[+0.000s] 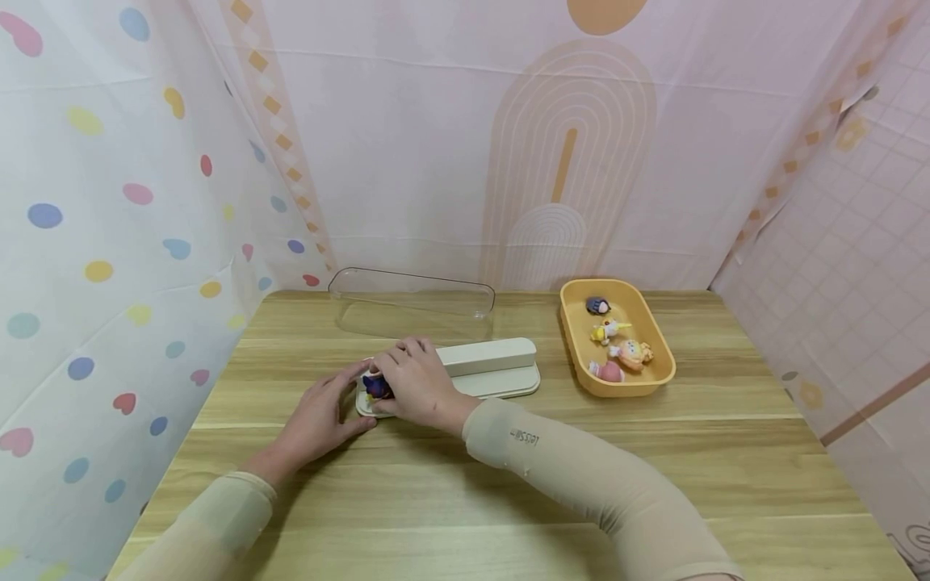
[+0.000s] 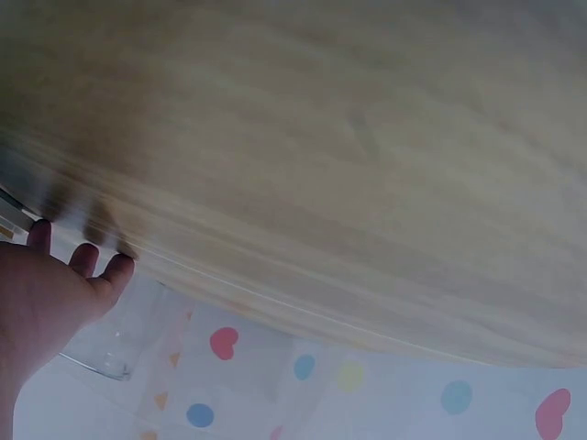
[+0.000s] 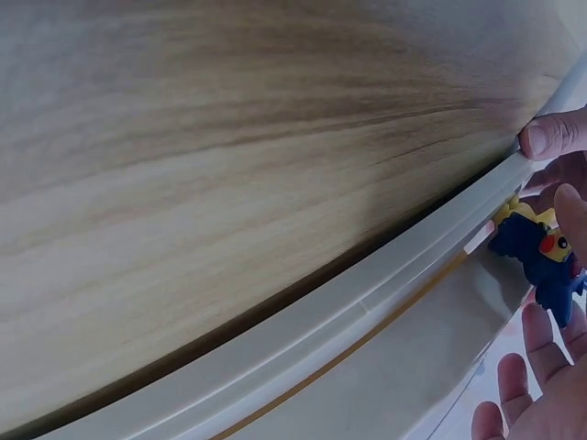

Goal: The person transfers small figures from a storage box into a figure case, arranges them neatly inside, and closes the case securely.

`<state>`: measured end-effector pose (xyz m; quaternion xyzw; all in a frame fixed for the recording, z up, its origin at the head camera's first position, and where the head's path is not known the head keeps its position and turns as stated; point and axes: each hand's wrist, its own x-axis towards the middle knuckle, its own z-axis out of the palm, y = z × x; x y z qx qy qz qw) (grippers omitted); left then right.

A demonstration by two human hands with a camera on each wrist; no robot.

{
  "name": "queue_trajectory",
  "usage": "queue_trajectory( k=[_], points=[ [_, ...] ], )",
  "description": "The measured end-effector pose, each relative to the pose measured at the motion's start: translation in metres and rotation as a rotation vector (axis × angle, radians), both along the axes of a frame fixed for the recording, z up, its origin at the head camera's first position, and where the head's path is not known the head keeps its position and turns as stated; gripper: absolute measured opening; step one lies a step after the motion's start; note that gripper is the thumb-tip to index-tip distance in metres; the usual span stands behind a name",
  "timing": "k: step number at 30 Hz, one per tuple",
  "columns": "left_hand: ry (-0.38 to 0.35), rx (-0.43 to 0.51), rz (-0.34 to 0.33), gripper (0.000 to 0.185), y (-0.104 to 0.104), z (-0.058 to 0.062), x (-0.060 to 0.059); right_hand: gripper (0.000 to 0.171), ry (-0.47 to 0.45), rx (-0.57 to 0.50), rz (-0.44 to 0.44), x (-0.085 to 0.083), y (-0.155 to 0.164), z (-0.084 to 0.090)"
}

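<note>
Two hands met at the left end of a long white stand (image 1: 485,369) lying on the wooden table (image 1: 508,476). The stand's long axis ran left to right across the table, roughly parallel to the near edge, with a raised bar along its back half. The right hand (image 1: 416,382) curled over a small blue figure (image 1: 376,387) sitting on the stand's left end; in the right wrist view the fingers cupped round the figure (image 3: 541,261), which showed blue with yellow and a red spot. Which way the figure faced could not be told. The left hand (image 1: 317,420) lay relaxed, fingers straight, thumb tip touching the stand's left rim, gripping nothing.

A clear lid (image 1: 411,303) stood just behind the stand, its long axis also left to right. An orange tray (image 1: 657,355) sat to the right, long axis running front to back, holding four small figures (image 1: 617,347).
</note>
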<state>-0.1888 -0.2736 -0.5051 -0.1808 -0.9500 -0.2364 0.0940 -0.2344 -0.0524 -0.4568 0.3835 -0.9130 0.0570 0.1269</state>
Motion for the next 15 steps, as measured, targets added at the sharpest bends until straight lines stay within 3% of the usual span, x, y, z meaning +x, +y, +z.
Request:
queue_trajectory(
  k=[8, 15],
  points=[
    [-0.032, -0.006, 0.017, 0.097, -0.001, 0.001, 0.001, 0.065, -0.101, 0.032, 0.000, -0.002, 0.028, 0.014],
    [-0.059, -0.012, 0.031, 0.098, -0.001, 0.002, 0.001, 0.064, -0.209, -0.035, -0.070, -0.019, 0.096, 0.036]
  ],
)
